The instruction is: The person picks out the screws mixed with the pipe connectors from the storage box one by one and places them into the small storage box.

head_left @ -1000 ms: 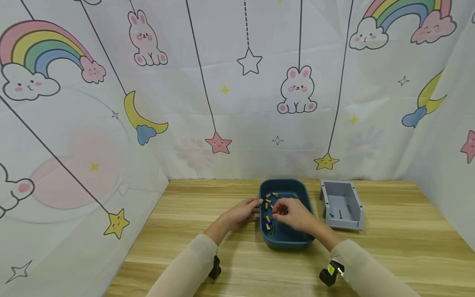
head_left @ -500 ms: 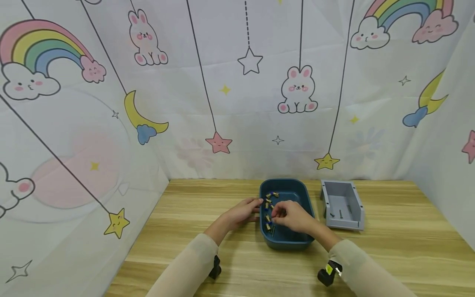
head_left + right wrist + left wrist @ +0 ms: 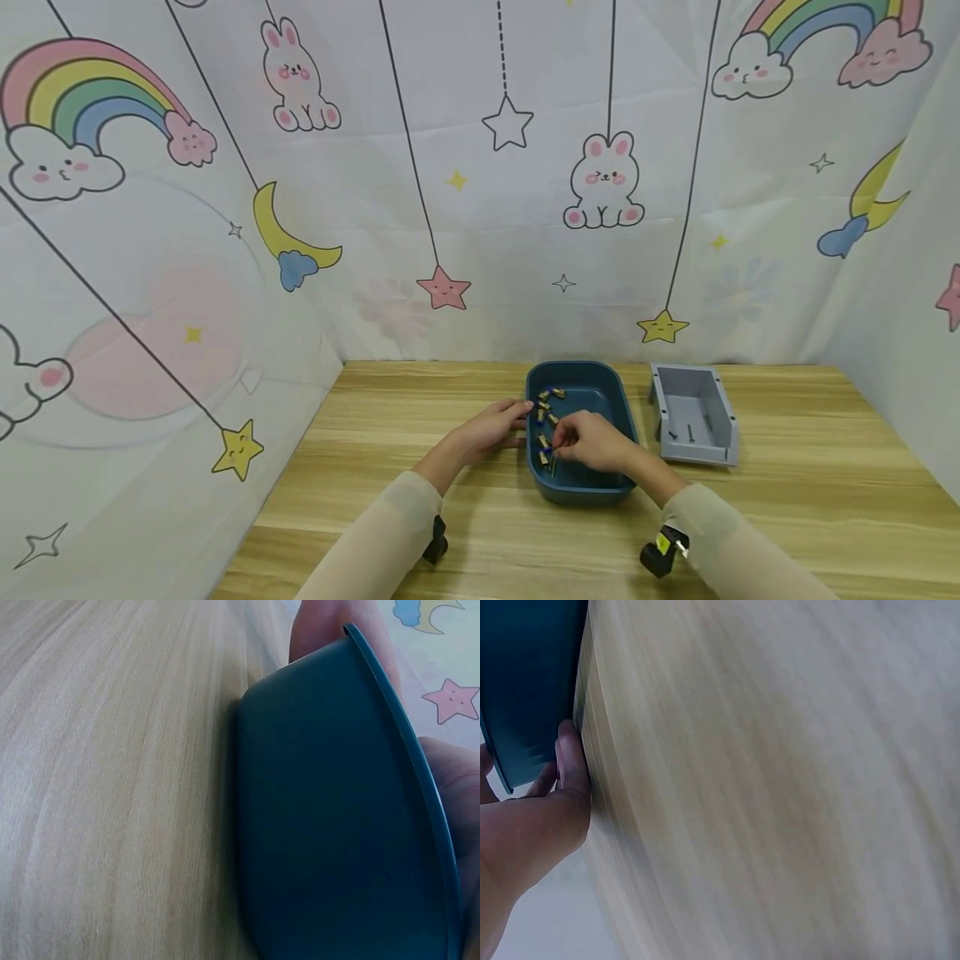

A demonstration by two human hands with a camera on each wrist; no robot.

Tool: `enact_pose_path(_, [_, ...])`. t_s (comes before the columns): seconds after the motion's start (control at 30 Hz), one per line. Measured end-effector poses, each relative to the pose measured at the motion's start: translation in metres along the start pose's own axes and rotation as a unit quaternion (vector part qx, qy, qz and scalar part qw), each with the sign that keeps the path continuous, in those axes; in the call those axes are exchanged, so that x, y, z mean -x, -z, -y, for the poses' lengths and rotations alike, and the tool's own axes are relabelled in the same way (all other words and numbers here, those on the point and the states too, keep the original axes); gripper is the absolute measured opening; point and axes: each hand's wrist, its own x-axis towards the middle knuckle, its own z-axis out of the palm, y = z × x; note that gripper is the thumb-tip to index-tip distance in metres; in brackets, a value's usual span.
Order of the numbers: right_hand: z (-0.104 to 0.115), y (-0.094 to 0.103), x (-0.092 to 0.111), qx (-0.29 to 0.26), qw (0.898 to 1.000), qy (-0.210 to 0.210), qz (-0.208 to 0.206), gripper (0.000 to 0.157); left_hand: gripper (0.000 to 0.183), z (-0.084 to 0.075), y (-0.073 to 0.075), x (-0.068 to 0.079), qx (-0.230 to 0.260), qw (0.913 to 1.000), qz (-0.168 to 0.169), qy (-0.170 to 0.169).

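Observation:
A dark blue plastic bin stands on the table. Along its inner left side lie several small brass-coloured pieces with blue ends and some thin screws. My left hand touches the bin's left wall from outside, one fingertip on the rim; the left wrist view shows its fingers against the wall. My right hand reaches over the right rim, fingers bent and fingertips together beside the brass pieces and upper ends of the screws. Whether anything is between those fingertips is too small to tell.
A grey open-fronted bin stands right of the blue one, with a few screws inside. Wooden tabletop surrounds both bins. A printed fabric curtain closes off the back and sides.
My right hand has moved slightly down and toward the near end of the blue bin, its fingertips now at the screws. My left hand stays against the bin.

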Motion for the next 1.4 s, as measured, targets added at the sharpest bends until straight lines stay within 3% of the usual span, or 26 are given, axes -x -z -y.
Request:
enact_pose_path(0.7, [-0.0027,-0.0036,-0.0019,0.014,1.0,-0.014,0.021,0.011,0.06,-0.0003,-0.0005,-0.0011,0.001,1.0,0.001,-0.001])
enact_pose_path(1.4, [0.0029,-0.0045,0.0011,0.032,0.999,0.015,0.039,0.013,0.065,-0.0009,-0.0003,0.001,-0.004,1.0,0.0,-0.001])
